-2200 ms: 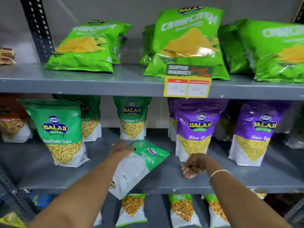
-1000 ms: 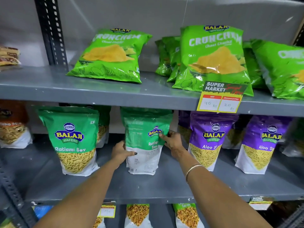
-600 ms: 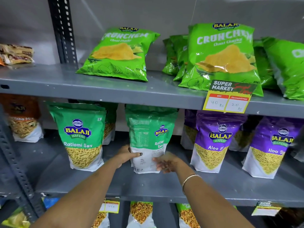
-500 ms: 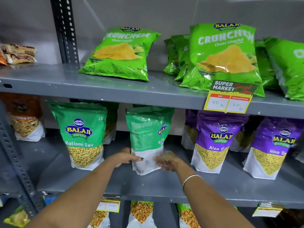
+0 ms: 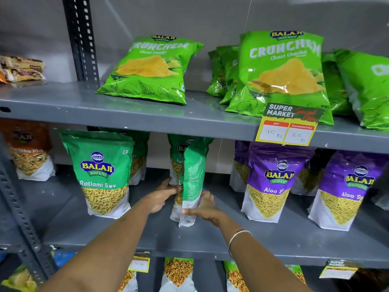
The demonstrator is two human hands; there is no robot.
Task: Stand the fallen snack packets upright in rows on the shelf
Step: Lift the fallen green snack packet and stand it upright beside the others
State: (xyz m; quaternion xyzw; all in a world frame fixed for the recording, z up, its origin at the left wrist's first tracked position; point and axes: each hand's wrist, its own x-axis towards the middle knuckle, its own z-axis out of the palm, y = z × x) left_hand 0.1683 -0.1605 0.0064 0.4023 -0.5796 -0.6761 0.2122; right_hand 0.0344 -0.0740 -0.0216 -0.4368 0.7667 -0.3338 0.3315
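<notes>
Shelf is carrying upright sev rows; the green packet is standing edge-on in the middle gap. Left hand and right hand are gripping its lower sides. Judging: it's needing a turn label-forward, base flattened, aligned with its neighbour before letting go.

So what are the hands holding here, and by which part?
Both hands grip the green Ratlami Sev packet at its lower part: left hand on its left side, right hand near the bottom right.
</notes>
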